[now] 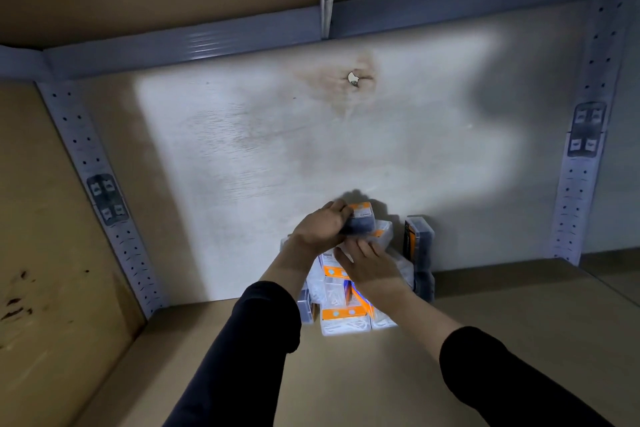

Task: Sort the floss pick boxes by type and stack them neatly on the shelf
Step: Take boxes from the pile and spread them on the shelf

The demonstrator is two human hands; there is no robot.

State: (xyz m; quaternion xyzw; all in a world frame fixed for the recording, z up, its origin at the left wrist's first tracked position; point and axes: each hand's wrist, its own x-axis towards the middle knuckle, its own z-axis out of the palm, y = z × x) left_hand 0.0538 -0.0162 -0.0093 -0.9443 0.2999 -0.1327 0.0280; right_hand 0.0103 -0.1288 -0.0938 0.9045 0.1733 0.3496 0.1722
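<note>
A heap of clear floss pick boxes with orange labels (343, 314) lies at the back of the wooden shelf (346, 374), against the pale back panel. My left hand (320, 224) grips a dark box with an orange top (362, 218) at the top of the heap. Just below it, my right hand (372, 265) rests with fingers spread on a clear box (382, 230) in the heap. Two dark boxes (419, 239) stand stacked upright to the right of the heap.
The pale back panel (277, 149) has a stained hole near its top. Perforated metal uprights (104, 191) stand at the left and right (581, 163) corners. A wooden side wall (45, 218) closes the left. The shelf above hangs overhead.
</note>
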